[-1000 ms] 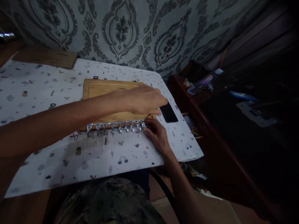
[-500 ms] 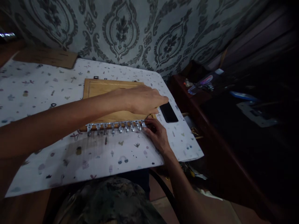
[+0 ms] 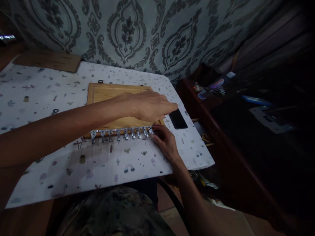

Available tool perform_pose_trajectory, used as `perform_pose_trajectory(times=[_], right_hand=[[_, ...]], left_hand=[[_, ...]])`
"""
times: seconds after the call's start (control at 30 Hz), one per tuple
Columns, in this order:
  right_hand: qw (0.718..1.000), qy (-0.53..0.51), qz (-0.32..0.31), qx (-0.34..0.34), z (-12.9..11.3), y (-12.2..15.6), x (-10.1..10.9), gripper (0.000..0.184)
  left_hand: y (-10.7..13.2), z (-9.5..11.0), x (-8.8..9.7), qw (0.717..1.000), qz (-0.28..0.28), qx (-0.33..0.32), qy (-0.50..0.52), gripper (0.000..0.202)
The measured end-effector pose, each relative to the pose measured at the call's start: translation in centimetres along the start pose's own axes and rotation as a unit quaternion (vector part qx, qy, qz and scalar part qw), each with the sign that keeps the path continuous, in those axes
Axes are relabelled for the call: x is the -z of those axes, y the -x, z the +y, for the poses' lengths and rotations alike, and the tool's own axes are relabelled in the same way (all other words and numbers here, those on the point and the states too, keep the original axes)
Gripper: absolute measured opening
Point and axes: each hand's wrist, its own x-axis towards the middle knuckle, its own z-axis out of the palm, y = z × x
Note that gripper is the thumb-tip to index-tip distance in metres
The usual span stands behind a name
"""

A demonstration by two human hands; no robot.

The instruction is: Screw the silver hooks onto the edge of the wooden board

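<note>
A wooden board lies on the table, with a row of silver metal hooks along its near edge. My left hand reaches across the board, closed over a screwdriver. Its handle is hidden by my fingers, and only the thin shaft shows, slanting down to the hook at the right end. That end hook sits at the fingertips of my right hand, which is closed around it from the right. My left forearm covers part of the board.
A black phone lies to the right of the board. Brown cardboard rests at the back left of the patterned tablecloth. A dark red cabinet stands on the right, with a plastic bottle on it. A patterned wall rises behind.
My left hand has turned slightly at the fingers, and less of the screwdriver shaft shows. My right hand and the hooks stay in place.
</note>
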Motion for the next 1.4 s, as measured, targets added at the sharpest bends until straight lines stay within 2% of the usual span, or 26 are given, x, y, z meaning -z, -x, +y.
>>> perform_pose_trajectory(times=[0.2,0.33,0.4,0.5,0.7,0.8,0.93,1.17,1.27,1.4], right_hand=[[1.000,-0.001,0.000,0.002,-0.08,0.06,-0.01,0.030],[1.000,0.005,0.002,0.009,-0.11,-0.03,-0.04,0.029],[1.000,0.010,0.000,0.010,-0.05,-0.07,-0.05,0.030],[1.000,0.013,0.002,0.014,0.09,-0.07,-0.04,0.032],[1.000,0.008,-0.004,0.010,0.11,-0.01,0.00,0.032],[1.000,0.010,-0.001,0.007,0.07,-0.04,0.00,0.030],[1.000,0.012,-0.004,0.006,0.12,-0.05,0.02,0.030],[1.000,0.005,-0.003,0.003,0.18,0.00,0.00,0.031],[1.000,0.005,-0.001,0.000,0.19,-0.01,-0.02,0.030],[1.000,0.004,-0.001,0.002,0.20,-0.03,-0.04,0.029]], left_hand=[[0.16,0.13,0.31,0.999,-0.018,-0.012,0.027,0.030],[0.02,0.25,-0.09,0.999,0.042,-0.003,-0.012,0.039],[-0.25,0.42,-0.23,0.997,0.049,0.016,-0.059,0.041],[-0.51,0.65,-0.05,0.995,0.032,0.028,-0.091,0.038],[-0.10,0.23,0.56,0.998,0.001,0.011,-0.057,0.043],[-0.01,0.14,0.37,0.998,0.009,0.014,-0.061,0.037],[-0.11,0.44,0.14,0.997,0.028,0.022,-0.069,0.040],[0.05,0.73,0.75,0.999,-0.012,0.012,-0.043,0.034],[0.12,0.47,0.64,0.999,0.008,0.013,-0.047,0.032],[0.03,0.37,0.27,0.996,0.031,0.046,-0.063,0.034]])
